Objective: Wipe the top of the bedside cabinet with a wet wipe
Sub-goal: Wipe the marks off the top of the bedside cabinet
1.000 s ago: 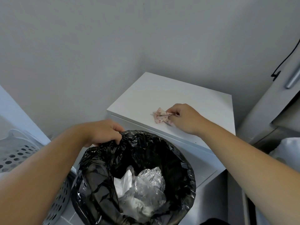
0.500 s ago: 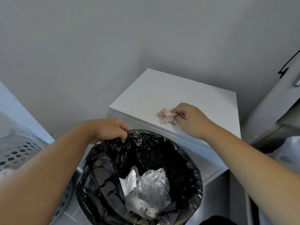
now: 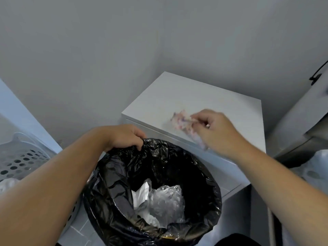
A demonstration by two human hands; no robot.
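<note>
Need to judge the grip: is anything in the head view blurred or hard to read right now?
Head view: the right hand and the wet wipe it pinches are motion-smeared, so the wipe's pattern is unreadable; the left hand on the black bin liner is sharp; light is soft and even on the cabinet top, without glare; wide-angle bending shows at the edges.

Soft, even, dimmish light; right hand (image 3: 218, 132) and wipe (image 3: 182, 121) motion-blurred, perhaps slight wide-angle bending at edges.
</note>
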